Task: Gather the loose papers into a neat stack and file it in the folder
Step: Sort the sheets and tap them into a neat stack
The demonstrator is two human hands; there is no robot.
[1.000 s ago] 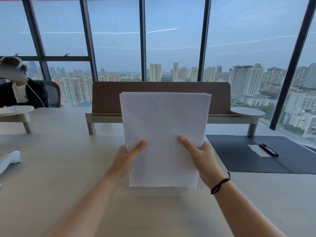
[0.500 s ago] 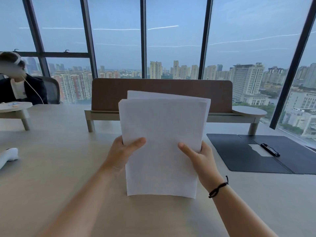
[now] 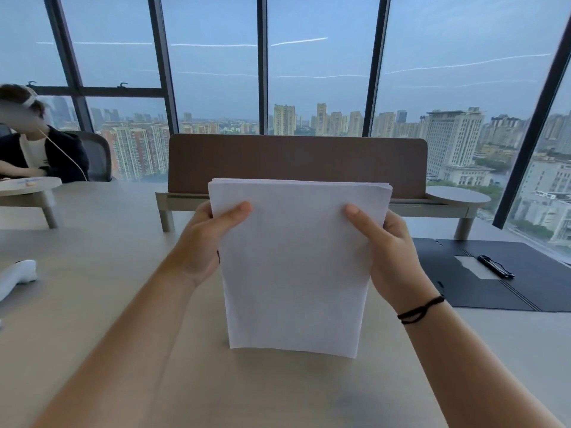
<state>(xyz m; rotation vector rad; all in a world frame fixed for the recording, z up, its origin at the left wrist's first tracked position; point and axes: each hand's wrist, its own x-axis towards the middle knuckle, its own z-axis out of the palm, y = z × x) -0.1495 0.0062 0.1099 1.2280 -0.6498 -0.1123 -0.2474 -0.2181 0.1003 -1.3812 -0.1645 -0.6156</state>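
The paper stack [image 3: 293, 267] stands upright on its short edge, long axis vertical, its bottom edge at or just above the counter [image 3: 92, 304]; contact cannot be told. The left hand [image 3: 204, 242] and right hand [image 3: 392, 251] pinch its side edges near the top, thumbs across the front sheet, the other fingers hidden behind. The top edges look nearly flush. The open black folder [image 3: 457, 282] lies flat at about 3 o'clock from the stack, well apart, nearer the right hand, with a pen [image 3: 496, 266] resting on it. The pale counter runs toward a low brown divider [image 3: 296, 156] at 12 o'clock before tall windows; a seated person [image 3: 37, 156] is at 10 o'clock.
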